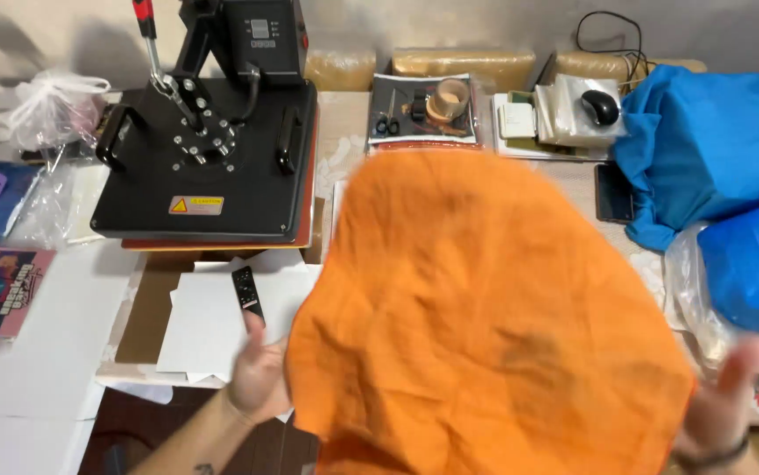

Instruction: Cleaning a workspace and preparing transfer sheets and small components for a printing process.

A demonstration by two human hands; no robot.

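A large orange cloth (476, 308) is spread in the air in front of me, wrinkled and blurred at its top edge. My left hand (258, 374) grips its lower left edge, thumb up. At the lower right, my right hand (724, 405) holds the other side, with its fingers partly behind the fabric. The cloth hides the table surface below it.
A black heat press (208, 149) stands at the back left, with white sheets (212, 325) and a small black remote (247, 290) in front of it. Blue fabric (714, 141) and a plastic bag (749, 273) lie on the right. Scissors, tape, a phone (613, 193) and a mouse (601, 106) lie at the back.
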